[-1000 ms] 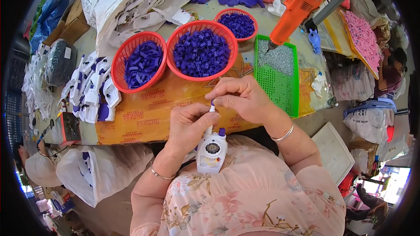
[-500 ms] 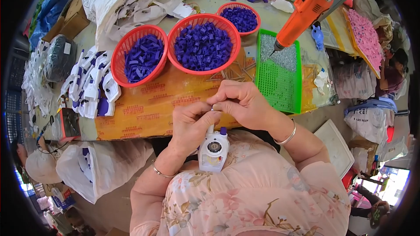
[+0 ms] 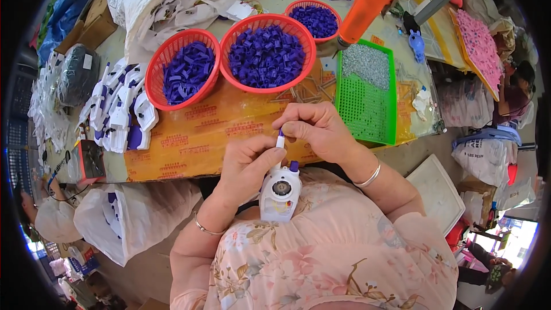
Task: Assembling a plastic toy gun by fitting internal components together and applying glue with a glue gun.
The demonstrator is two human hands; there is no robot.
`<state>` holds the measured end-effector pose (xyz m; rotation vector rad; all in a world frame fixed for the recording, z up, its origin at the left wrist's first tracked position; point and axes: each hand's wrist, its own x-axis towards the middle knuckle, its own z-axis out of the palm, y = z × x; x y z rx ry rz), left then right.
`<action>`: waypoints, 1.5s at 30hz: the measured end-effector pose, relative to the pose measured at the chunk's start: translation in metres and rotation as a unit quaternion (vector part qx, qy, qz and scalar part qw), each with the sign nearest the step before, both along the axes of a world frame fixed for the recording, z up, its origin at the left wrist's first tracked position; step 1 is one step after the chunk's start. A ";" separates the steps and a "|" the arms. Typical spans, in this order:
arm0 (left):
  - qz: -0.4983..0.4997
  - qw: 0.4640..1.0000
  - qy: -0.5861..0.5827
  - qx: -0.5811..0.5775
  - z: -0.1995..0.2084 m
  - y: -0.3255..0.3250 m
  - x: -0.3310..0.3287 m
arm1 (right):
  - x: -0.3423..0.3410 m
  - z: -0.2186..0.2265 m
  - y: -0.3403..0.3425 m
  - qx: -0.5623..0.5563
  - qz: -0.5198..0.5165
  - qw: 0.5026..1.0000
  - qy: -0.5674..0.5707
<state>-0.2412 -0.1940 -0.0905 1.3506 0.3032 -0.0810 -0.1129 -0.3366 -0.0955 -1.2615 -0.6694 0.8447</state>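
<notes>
A white plastic toy half-shell (image 3: 275, 213) with a dark round part in it and a purple piece at one corner hangs in front of my chest. My left hand (image 3: 244, 166) is closed around its narrow white stem, which points away from me. At the tip of that stem, my right hand (image 3: 321, 132) pinches a small purple plastic piece (image 3: 281, 133) between thumb and fingers. The piece touches the stem end; how deep it sits is hidden by the fingers.
Red baskets (image 3: 266, 90) of small purple parts stand beyond my hands. A green tray (image 3: 392, 103) of screws lies to the right, with an orange electric screwdriver (image 3: 370, 1) hanging near it. White shells (image 3: 117, 115) are piled at left, beside a white sack (image 3: 132, 17).
The purple piece at the stem tip has come into sight as my right fingers shifted slightly. The hanging screwdriver has swung left and away from me.
</notes>
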 end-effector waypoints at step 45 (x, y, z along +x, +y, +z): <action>0.159 0.874 -0.079 -0.453 -0.042 0.023 -0.016 | -0.040 -0.032 -0.008 -0.085 0.017 0.983 0.165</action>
